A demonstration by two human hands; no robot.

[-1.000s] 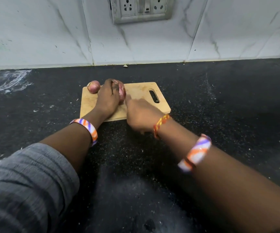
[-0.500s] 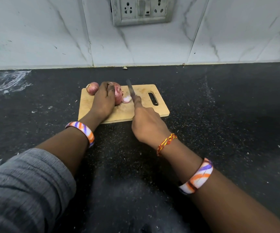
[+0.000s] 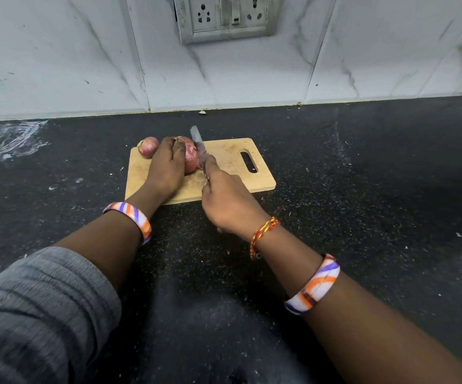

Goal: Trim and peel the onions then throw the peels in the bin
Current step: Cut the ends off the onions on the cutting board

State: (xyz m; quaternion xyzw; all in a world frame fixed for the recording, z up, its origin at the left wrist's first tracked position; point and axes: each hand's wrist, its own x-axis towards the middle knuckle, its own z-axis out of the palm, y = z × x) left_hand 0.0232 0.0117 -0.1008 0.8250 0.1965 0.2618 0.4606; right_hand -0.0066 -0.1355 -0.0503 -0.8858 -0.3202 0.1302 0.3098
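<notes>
A red onion (image 3: 191,157) lies on the wooden cutting board (image 3: 232,153). My left hand (image 3: 166,167) grips it from the left and covers most of it. My right hand (image 3: 228,202) holds a knife (image 3: 198,144) by its handle, which is hidden in the fist. The blade is blurred and lies against the onion's right end. A second, smaller onion (image 3: 149,146) sits at the board's far left corner, just beyond my left hand.
The board lies on a black speckled counter (image 3: 363,203) strewn with small scraps. A tiled wall (image 3: 363,65) with a socket plate (image 3: 225,16) rises right behind it. White smears mark the counter at the far left (image 3: 8,137).
The knife blade has moved left from beside the onion to its right end. The small cut piece seen by the onion half a second ago is no longer visible.
</notes>
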